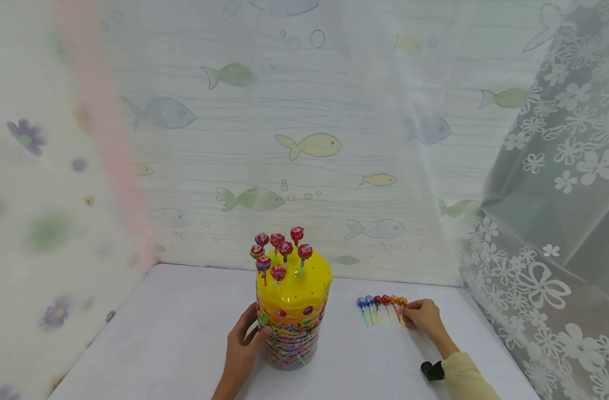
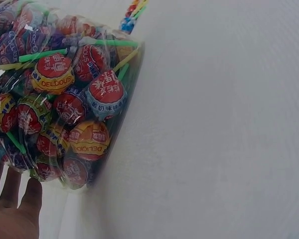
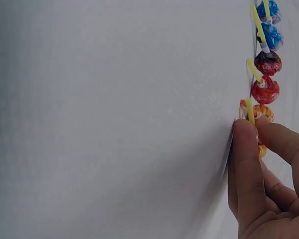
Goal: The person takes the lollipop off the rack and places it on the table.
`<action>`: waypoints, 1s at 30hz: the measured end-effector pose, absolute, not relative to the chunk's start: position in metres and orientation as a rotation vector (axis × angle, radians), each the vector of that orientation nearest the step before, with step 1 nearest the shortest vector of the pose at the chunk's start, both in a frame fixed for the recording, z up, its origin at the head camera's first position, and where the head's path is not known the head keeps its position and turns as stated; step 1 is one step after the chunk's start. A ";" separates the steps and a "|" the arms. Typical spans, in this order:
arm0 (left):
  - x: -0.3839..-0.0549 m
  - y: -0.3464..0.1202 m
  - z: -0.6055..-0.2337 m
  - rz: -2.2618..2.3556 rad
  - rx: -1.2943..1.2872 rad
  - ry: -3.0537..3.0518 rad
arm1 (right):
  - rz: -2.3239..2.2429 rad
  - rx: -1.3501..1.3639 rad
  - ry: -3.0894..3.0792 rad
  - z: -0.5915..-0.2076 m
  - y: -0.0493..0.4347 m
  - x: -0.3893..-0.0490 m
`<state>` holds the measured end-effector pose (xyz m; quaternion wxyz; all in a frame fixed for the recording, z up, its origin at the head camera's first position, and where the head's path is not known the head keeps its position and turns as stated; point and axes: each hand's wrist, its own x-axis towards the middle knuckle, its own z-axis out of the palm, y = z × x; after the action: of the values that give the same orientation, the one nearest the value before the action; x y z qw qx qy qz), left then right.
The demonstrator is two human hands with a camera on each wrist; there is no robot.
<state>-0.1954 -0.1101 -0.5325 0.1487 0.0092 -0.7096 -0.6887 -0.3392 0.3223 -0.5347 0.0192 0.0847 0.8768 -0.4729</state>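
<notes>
A tall clear jar (image 1: 290, 347) with a yellow lid (image 1: 314, 280) stands upright on the table, filled with wrapped lollipops (image 2: 105, 94). Several lollipops (image 1: 286, 248) stand stick-down in the lid's top. My left hand (image 1: 241, 347) holds the jar's left side, thumb in front and fingers partly hidden behind it. To the right, a row of lollipops lies on the table: blue ones (image 1: 368, 300), red ones (image 1: 386, 300) and orange ones (image 1: 394, 299). At the row's right end my right hand (image 1: 426, 318) pinches an orange lollipop (image 3: 261, 150) between thumb and fingers, which partly cover it.
A black object (image 1: 432, 370) is beside the right sleeve (image 1: 466, 378). The white table (image 1: 179, 328) is bounded by a fish-print curtain (image 1: 309, 183) behind, a flowered sheet (image 1: 39, 222) at left and a translucent flowered sheet (image 1: 559, 266) at right.
</notes>
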 end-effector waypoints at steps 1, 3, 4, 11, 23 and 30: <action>-0.196 -0.110 -0.533 -1.979 0.026 -2.041 | -1.457 0.263 2.727 -0.535 0.322 -0.339; -0.196 -0.110 -0.534 -1.981 0.035 -2.041 | -1.450 0.264 2.732 -0.534 0.323 -0.337; -0.197 -0.109 -0.534 -1.980 0.036 -2.042 | -1.436 0.261 2.741 -0.533 0.323 -0.335; -0.198 -0.109 -0.536 -1.977 0.044 -2.043 | -1.332 0.217 2.760 -0.516 0.318 -0.317; -0.198 -0.111 -0.535 -1.965 0.039 -2.033 | -1.334 -0.563 2.578 -0.449 0.258 -0.266; -0.199 -0.110 -0.537 -1.983 0.049 -2.034 | -1.526 -0.755 2.436 -0.409 0.212 -0.242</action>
<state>-0.1993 -0.1099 -0.5372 0.1495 0.0172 -0.7079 -0.6901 -0.2422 0.2123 -0.4085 0.0849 -0.2533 0.8166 -0.5116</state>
